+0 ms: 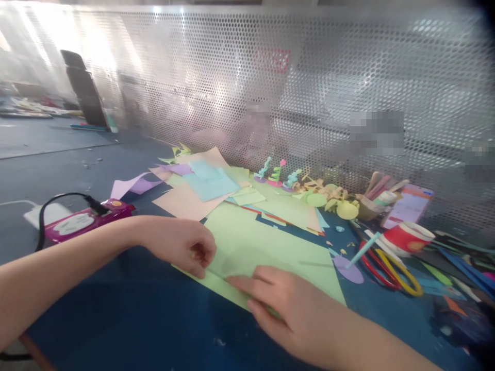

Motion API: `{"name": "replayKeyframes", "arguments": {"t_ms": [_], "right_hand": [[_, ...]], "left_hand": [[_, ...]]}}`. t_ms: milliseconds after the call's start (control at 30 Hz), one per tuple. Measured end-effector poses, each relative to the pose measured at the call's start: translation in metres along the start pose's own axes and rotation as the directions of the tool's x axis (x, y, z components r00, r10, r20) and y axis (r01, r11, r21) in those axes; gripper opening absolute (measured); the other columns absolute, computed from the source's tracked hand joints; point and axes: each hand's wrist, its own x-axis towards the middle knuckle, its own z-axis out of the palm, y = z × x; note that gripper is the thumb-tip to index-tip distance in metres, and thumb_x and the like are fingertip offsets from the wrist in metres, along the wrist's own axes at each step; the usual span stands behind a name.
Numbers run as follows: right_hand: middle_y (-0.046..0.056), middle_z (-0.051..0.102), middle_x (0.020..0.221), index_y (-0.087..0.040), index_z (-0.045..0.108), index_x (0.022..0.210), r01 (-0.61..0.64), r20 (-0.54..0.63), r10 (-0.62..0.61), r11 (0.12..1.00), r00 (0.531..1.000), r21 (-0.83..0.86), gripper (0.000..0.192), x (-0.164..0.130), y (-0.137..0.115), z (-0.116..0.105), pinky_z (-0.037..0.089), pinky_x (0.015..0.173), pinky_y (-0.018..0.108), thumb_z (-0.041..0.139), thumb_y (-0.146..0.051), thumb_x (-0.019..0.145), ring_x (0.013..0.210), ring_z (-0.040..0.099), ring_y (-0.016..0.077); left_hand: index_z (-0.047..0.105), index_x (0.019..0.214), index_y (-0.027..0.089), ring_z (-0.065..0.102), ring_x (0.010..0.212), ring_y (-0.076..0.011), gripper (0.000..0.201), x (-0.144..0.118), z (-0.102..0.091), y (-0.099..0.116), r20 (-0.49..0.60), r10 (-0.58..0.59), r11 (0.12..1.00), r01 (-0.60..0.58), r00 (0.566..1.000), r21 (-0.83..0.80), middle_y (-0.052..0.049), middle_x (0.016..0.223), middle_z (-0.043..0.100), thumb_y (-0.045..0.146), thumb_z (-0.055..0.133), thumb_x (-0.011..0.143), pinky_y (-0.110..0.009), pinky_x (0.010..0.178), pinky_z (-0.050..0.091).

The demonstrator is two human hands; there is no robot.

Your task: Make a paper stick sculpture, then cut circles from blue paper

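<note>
A large light green sheet of paper (270, 247) lies at an angle on the dark blue table in front of me. My left hand (185, 247) is at its near left edge, fingers curled and thumb and fingertips pinched together at the paper. My right hand (282, 304) rests on the near edge, with its index finger stretched along the sheet and its thumb apart from it. Between the fingertips runs a thin line, perhaps a fold; I cannot tell. Right of the sheet, a light blue paper tube (363, 251) stands tilted on a purple paper disc (349, 270).
Behind lie coloured paper sheets (212, 178) and small paper spirals (276, 176). A magenta power strip (87, 221) is at left. At right are a tape roll (408, 238), red and yellow scissor handles (398, 273) and a phone (409, 204). A perforated metal panel (232, 77) closes off the back.
</note>
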Motion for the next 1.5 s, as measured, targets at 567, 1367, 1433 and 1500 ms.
{"name": "replayKeyframes", "arguments": {"t_ms": [567,1367,1433,1500], "right_hand": [[0.001,0.062,0.087,-0.023,0.061,0.098,-0.242,-0.115,0.317,0.873,0.942,0.424,0.016,-0.020,0.016,0.011,0.047,0.071,0.025,0.053,-0.025,0.083,0.078,0.058,0.0128],[-0.001,0.055,0.068,-0.019,0.052,0.067,-0.232,-0.312,0.231,0.972,0.922,0.034,0.017,0.030,-0.012,0.041,0.037,0.063,0.026,0.050,-0.022,0.084,0.069,0.049,0.0139],[0.000,0.055,0.070,-0.019,0.052,0.069,-0.237,-0.312,0.228,0.971,0.922,0.008,0.016,0.031,-0.012,0.042,0.037,0.063,0.027,0.050,-0.022,0.084,0.070,0.049,0.0145],[0.000,0.055,0.071,-0.019,0.050,0.069,-0.245,-0.310,0.231,0.969,0.922,-0.007,0.016,0.032,-0.013,0.042,0.038,0.063,0.027,0.050,-0.022,0.084,0.071,0.049,0.0151]], "left_hand": [[0.065,0.081,0.018,0.051,0.068,-0.0118,0.013,-0.002,-0.003,0.005,0.016,0.055,0.998,-0.054,0.998,-0.013,-0.001,0.075,0.060,0.022,0.053,0.079,-0.019,0.062,0.038],[0.068,0.079,0.017,0.051,0.056,-0.0093,0.015,-0.001,0.003,0.005,0.013,-0.034,0.989,0.036,0.999,-0.141,0.002,0.063,0.059,0.027,0.057,0.075,-0.017,0.052,0.038],[0.067,0.078,0.017,0.052,0.057,-0.0096,0.014,-0.001,0.005,0.005,-0.001,-0.046,0.989,0.045,0.999,-0.144,0.001,0.064,0.060,0.027,0.057,0.075,-0.017,0.052,0.039],[0.067,0.078,0.017,0.053,0.058,-0.0099,0.013,-0.001,0.006,0.006,-0.010,-0.046,0.990,0.044,0.999,-0.133,0.001,0.065,0.061,0.026,0.058,0.074,-0.017,0.053,0.039]]}}
